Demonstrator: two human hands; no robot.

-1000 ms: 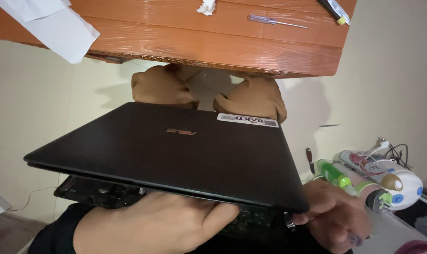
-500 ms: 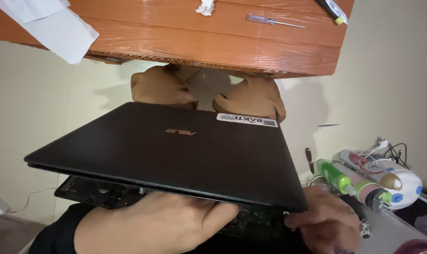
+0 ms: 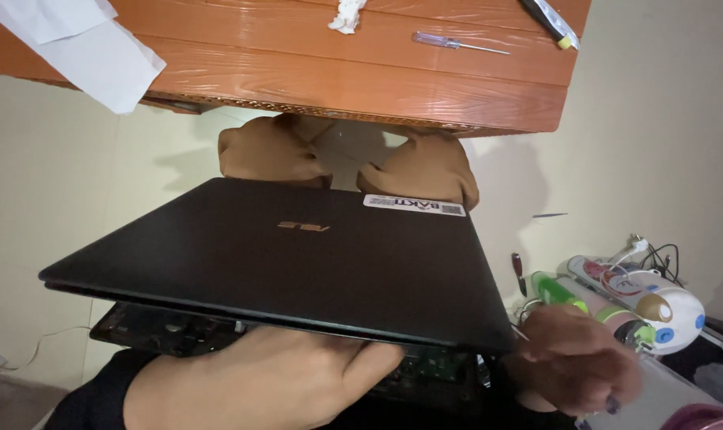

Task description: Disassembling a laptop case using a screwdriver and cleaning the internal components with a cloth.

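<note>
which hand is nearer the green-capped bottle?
Right. The right hand sits at the laptop's right corner, just below the green-capped bottle. The left hand is under the laptop's front edge, farther off.

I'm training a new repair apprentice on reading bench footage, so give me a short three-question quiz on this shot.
1. True or false: the black laptop lies flat on the wooden table.
2. Which hand's thumb presses the near edge of the laptop lid: A left hand, B right hand?
3. What slim tool lies on the table near its far edge?

Key: 1 false, both hands hold it clear of the table. 2 A. 3 a screwdriver.
</note>
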